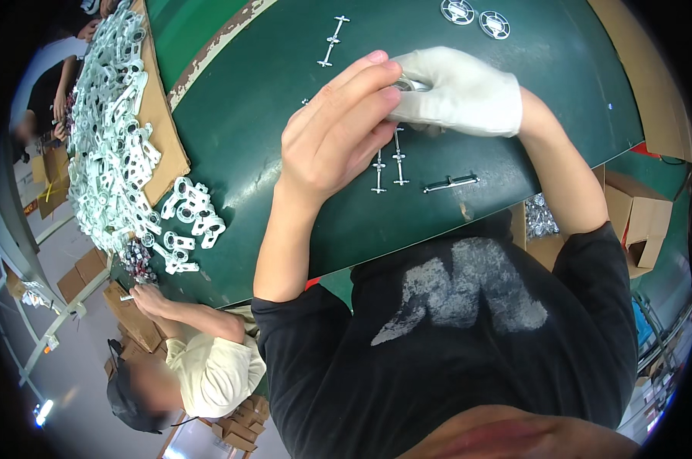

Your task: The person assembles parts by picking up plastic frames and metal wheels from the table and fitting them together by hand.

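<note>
My bare left hand (334, 134) and my right hand in a white glove (462, 92) meet above the green table. Between them they grip a small round metal part (404, 85); most of it is hidden by the fingers and the glove. Below the hands, two slim silver jointed bars (398, 158) lie side by side. Closer to me is a darker bar (451, 183) lying crosswise. Another silver jointed bar (333, 42) rests beyond my left hand. Two round spoked metal discs (494, 25) sit at the far side.
A large heap of pale metal parts (109, 130) covers cardboard (166, 141) on the left, with several loose ones (193, 210) beside it. A person in a cap (216, 363) works at lower left. An open box (545, 249) of shiny pieces stands by my right arm.
</note>
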`<state>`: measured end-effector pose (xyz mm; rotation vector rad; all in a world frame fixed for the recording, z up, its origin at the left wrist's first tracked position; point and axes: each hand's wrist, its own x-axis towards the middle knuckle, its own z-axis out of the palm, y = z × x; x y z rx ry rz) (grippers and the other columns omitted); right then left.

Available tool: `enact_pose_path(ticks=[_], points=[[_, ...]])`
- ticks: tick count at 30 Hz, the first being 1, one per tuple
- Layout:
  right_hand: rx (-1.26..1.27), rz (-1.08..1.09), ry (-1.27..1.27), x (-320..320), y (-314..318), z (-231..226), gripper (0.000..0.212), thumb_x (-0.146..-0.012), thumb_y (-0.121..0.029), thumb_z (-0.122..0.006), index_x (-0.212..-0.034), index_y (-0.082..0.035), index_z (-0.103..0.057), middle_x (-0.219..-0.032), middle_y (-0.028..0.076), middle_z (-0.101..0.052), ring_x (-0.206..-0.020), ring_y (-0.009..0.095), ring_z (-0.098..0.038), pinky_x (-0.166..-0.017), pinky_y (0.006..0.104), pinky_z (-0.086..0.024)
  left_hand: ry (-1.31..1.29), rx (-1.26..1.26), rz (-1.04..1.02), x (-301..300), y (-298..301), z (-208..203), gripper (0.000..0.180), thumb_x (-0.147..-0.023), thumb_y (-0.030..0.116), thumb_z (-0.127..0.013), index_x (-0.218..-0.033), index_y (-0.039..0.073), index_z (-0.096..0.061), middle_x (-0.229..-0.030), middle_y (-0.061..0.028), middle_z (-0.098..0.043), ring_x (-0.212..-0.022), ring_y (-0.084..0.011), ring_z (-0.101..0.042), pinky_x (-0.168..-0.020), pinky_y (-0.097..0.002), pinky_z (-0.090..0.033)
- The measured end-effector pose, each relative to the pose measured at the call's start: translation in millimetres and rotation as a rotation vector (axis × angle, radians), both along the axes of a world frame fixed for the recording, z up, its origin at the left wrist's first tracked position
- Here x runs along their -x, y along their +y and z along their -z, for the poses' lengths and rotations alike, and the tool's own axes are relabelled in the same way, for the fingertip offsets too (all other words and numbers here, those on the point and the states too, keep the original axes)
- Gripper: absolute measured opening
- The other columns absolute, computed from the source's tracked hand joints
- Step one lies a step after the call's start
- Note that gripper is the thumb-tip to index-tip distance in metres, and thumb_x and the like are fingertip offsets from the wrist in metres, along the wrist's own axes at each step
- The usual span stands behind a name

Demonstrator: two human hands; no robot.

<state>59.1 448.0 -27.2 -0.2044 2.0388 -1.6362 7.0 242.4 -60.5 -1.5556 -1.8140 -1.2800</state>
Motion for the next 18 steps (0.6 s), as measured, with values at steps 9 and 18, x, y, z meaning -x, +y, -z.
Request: enact_pose_path(ticks=[9,18], points=[[-0.470,0.243,0.678,-12,-18,25,0.035,-0.091,-0.041,-0.068,-0.109,-0.011,-0.070,-0.086,0.012,-0.073,-0.083,0.034,-0.072,-0.068,0.0430,-0.057,-0.772,-0.038,0.080,-11,5,-6,0.039,-0.083,-0.004,-0.078,-0.121,-0.003,-0.069,-0.128,-0.0164,-0.069,-0.108,-0.0188,-0.068,-0.082,-0.0270,-0.057],[-0.613,0.333,0.725,-13,-27,27,0.037,-0.094,-0.048,-0.063,-0.107,-0.014,-0.070,-0.083,0.010,-0.073,-0.081,0.032,-0.073,-0.067,0.0438,-0.057,-0.993,0.117,0.105,14,1,-22,0.028,-0.081,-0.001,-0.081,-0.108,-0.003,-0.076,-0.112,-0.0115,-0.074,-0.101,-0.0166,-0.069,-0.085,-0.0268,-0.056]])
